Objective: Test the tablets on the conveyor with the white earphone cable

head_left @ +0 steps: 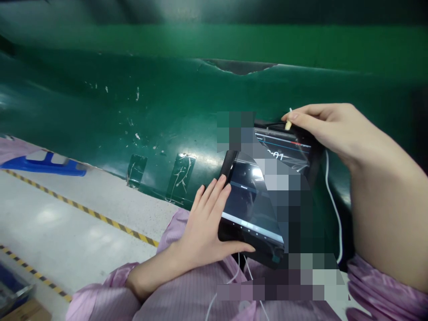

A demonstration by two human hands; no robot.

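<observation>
A black device with a glossy screen (247,191) lies tilted at the table's front edge, partly hidden by a pixelated patch. My left hand (209,218) grips its left side, fingers on the frame and thumb along the lower edge. Behind it, another lit screen (284,145) shows partly readable digits. Above that screen's upper edge, my right hand (321,120) pinches a small cream-coloured piece (288,124) between thumb and fingertips. A white cable (331,191) hangs down below my right wrist.
The green tabletop (100,111) has scratches, tape patches and a torn spot at the back. A blue plastic object (50,167) is at the far left. Yellow-black tape (83,208) marks the floor. Thin white wires (239,267) run over my clothing. A cardboard box (30,310) sits lower left.
</observation>
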